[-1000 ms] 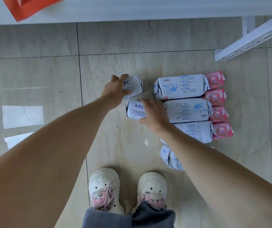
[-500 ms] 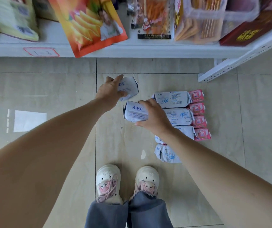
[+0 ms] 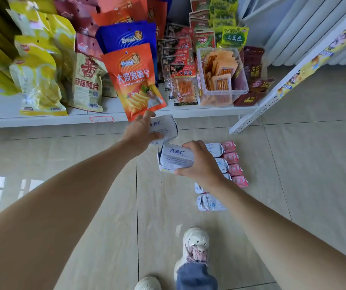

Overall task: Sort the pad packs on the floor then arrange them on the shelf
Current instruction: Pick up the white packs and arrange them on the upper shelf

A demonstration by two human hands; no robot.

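Both hands were occupied. Left hand [image 3: 139, 130] gripped one white ABC pad pack [image 3: 165, 126], fingers curled over its top edge and thumb beneath, held just below the shelf's [image 3: 42, 120] front lip. Right hand [image 3: 199, 162] gripped a second ABC pack [image 3: 175, 159], thumb on the near face and fingers wrapped over the far side, carried clear of the floor [image 3: 314, 164]. Just beyond and beneath the right hand lay the remaining sorted packs: a row of white packs [image 3: 217, 149] with a column of small pink packs [image 3: 233, 164] touching their far ends, and one more white pack [image 3: 208, 203] nearer the person, beside the right forearm. Judgement: sorting appeared done; the shelving step was in hand. Risks noted: the shelf ahead of the left hand was crowded with snack bags, and an orange crisp bag [image 3: 137, 80] overhung the lip directly above that hand, so a pack lifted straight up could knock it off. The glossy wrappers looked slippery and soft, so a loose one-handed grip might let a pack slide or crumple. A shoe [image 3: 195, 243] stood near the floor packs; a careless step could scatter the rows.
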